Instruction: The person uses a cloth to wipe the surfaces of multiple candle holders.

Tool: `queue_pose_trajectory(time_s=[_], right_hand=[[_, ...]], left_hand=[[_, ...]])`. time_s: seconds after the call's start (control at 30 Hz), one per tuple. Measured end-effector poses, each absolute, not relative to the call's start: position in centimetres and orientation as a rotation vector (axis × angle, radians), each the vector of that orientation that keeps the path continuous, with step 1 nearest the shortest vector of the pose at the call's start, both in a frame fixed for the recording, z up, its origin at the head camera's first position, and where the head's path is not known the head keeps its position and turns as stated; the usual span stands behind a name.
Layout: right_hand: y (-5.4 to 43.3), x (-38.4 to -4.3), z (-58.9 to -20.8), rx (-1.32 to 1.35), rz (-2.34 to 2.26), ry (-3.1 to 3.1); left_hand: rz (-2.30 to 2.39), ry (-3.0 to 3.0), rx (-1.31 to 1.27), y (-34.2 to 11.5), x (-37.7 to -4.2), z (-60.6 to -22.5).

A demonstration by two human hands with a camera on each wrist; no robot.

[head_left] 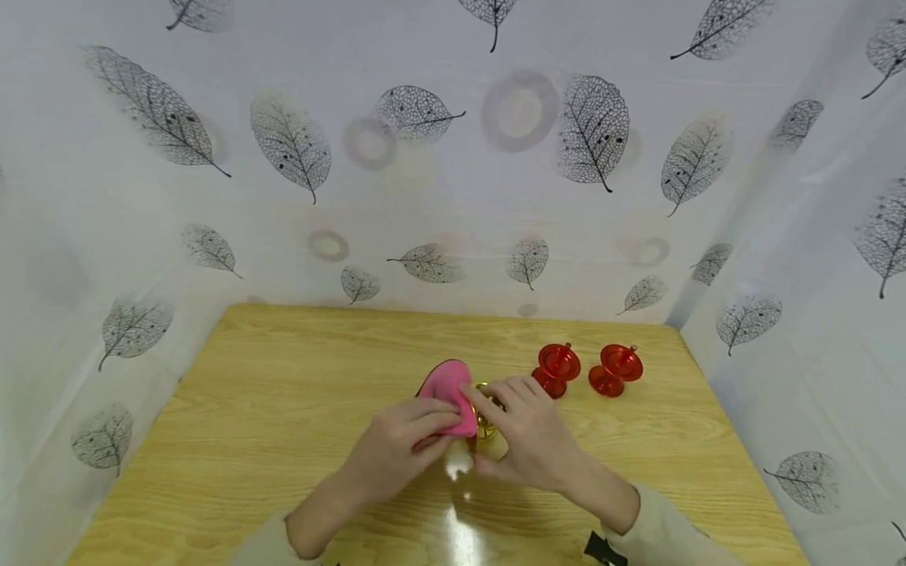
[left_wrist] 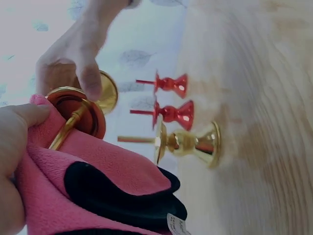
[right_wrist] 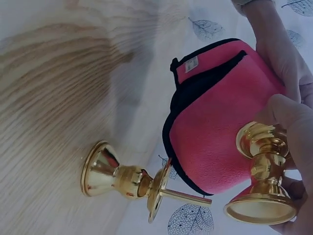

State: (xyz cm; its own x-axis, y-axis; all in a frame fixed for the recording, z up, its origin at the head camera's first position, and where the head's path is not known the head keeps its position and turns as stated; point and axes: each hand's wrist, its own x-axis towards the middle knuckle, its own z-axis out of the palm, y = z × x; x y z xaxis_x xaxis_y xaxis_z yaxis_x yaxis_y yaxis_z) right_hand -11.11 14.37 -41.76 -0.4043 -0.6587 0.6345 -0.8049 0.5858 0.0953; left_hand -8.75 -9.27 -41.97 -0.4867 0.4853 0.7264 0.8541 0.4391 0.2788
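Observation:
My left hand (head_left: 399,440) grips a folded pink cloth (head_left: 446,384) with black edging and a small white label. The cloth lies against the dish and spike of a gold candle holder (right_wrist: 268,166). That holder is tilted in my right hand (head_left: 534,432), whose fingers and thumb go round it. In the left wrist view, its spike (left_wrist: 66,129) runs down to the cloth's fold. A second gold candle holder (right_wrist: 132,181) stands upright on the table, spike up, near both hands; the hands mostly hide the gold pieces in the head view.
Two red candle holders (head_left: 559,363) stand side by side on the wooden table (head_left: 297,362), behind and right of my hands. A pale curtain (head_left: 439,196) printed with leaves encloses the table's back and sides. A black strip (head_left: 605,549) hangs at the right sleeve.

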Motion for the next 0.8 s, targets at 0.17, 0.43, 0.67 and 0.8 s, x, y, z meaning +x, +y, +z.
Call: queue_pose_trajectory(time_s=[0.17, 0.43, 0.67, 0.8], right_hand=[[14.5, -11.2, -41.5, 1.152, 0.249, -2.147], [14.7, -11.2, -41.4, 1.158, 0.186, -2.137], [15.0, -11.2, -41.1, 1.141, 0.187, -2.149], [15.5, -11.3, -40.9, 1.125, 0.206, -2.156]], left_hand=[[-0.683, -2.042, -1.172, -9.3, -8.9, -42.1], [-0.69, -2.119, -1.197, -9.8, -9.0, -42.2], [-0.753, -2.11, -1.182, -10.9, -9.0, -41.9], [-0.779, -2.11, -1.166, -11.6, -9.0, -41.6]])
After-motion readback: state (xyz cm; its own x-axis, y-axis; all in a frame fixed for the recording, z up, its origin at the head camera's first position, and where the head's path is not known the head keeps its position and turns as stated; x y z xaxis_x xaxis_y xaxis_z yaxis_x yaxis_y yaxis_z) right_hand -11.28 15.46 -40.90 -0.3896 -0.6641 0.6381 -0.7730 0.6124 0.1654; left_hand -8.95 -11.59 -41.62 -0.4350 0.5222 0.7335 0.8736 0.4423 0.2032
